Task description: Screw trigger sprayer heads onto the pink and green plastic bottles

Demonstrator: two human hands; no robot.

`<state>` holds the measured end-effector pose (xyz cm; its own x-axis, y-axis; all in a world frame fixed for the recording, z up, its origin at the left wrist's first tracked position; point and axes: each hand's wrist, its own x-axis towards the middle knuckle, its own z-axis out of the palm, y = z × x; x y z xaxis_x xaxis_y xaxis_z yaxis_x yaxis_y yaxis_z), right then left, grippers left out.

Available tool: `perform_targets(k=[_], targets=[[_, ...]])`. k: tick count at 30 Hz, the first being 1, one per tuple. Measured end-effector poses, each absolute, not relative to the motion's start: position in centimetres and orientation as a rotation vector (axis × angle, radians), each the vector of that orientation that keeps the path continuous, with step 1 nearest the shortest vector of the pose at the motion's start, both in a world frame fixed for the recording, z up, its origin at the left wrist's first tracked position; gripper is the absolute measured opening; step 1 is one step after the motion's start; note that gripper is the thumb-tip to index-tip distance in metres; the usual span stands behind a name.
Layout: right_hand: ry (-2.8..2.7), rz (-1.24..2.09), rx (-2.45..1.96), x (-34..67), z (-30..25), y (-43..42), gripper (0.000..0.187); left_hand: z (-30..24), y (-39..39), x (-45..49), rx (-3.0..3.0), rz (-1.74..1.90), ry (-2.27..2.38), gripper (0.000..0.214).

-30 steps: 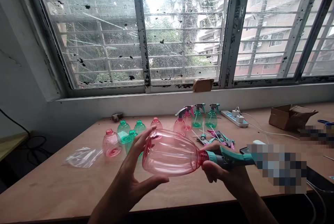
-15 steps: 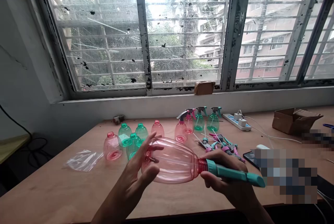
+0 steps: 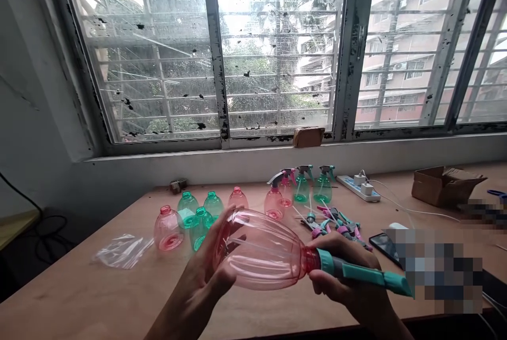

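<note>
Left hand (image 3: 206, 272) grips a pink bottle (image 3: 267, 255), right hand (image 3: 355, 293) its spray head (image 3: 364, 274); mid-frame, four topped bottles (image 3: 301, 192) look done, centre-left, five open bottles (image 3: 168, 230) don't.

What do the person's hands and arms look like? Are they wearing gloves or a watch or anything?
No gloves! The left hand and right hand are both bare. I can't see a ring, watch or bracelet, though some fingers are partly hidden. The forearms are bare too, with no sleeves in the part that shows.
</note>
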<state>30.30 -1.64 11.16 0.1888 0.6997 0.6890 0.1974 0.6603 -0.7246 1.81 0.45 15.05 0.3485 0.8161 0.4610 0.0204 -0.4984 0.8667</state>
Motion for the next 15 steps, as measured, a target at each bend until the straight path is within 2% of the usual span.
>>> perform_targets(k=[4, 7, 12, 15], targets=[[-1.295, 0.623, -0.774, 30.2, 11.6, -1.7, 0.043, 14.7, 1.0, 0.8, 1.876, 1.119, 0.899, 0.086], [-1.242, 0.808, -0.730, 30.3, 12.0, -1.7, 0.043, 14.6, 0.6, 0.2, 1.961, 1.096, 0.874, 0.094], [-1.238, 0.879, -0.705, 30.3, 12.2, -1.9, 0.043, 15.0, -0.6, 0.9, 2.004, 1.198, 0.792, 0.091], [-1.239, 0.860, -0.714, 30.2, 12.2, -2.0, 0.043, 15.3, -0.8, 1.3, 1.933, 1.173, 0.845, 0.108]])
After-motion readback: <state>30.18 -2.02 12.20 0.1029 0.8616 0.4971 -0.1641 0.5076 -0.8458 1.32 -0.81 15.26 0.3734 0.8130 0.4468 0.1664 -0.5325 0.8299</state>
